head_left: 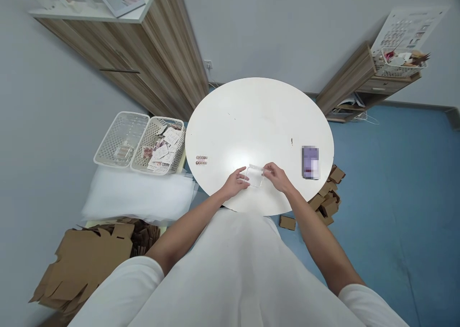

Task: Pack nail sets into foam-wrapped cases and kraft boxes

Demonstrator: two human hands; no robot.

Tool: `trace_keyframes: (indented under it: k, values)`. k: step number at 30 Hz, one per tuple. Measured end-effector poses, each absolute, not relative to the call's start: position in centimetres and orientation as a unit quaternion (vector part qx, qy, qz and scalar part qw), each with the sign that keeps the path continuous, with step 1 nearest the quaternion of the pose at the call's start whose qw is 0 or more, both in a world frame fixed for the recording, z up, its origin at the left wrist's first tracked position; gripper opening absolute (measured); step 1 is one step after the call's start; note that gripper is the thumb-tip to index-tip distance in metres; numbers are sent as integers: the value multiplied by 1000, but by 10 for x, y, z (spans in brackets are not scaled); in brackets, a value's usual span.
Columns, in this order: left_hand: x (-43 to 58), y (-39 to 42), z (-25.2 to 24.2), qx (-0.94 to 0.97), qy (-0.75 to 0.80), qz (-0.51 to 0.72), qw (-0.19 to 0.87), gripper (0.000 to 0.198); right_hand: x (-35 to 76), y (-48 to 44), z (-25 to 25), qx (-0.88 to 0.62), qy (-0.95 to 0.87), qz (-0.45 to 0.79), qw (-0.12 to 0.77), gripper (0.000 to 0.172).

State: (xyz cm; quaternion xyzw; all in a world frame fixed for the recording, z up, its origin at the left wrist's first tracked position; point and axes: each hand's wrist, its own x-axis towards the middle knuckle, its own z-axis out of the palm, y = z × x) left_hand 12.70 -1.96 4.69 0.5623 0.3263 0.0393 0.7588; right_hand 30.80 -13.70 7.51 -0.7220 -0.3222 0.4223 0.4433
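Over the near part of the white round table, a small clear plastic box is between my two hands. My left hand grips its left side, with the fingers bent along the edge. At the upper right corner, my right hand pinches the box between thumb and fingers. The box looks see-through, and whether anything is inside I cannot tell. Left of my hands lies a small card with two rows of brownish pieces. A blurred purple and white rectangular item rests to the right.
Two white plastic baskets stand left of the table, one filled with paper packets. Below them are clear plastic sheets and flat brown cardboard. Small brown boxes lie on the blue floor. A wooden cabinet stands at the back left.
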Motion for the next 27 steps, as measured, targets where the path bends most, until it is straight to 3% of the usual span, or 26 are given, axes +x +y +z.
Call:
trace_keyframes:
  k: [8,14,20,27]
  values:
    - [130,-27,8,642,382,38,664,52,324,-105,35,-802,-297,366,366,34]
    - [138,-26,-6,722,368,34,585,54,335,-90,8,-833,-248,342,356,19]
    - [148,-26,-3,797,355,-19,488,54,341,-82,-9,-856,-239,308,340,21]
    - [153,-25,1,811,369,-49,451,52,340,-73,-15,-869,-254,277,323,21]
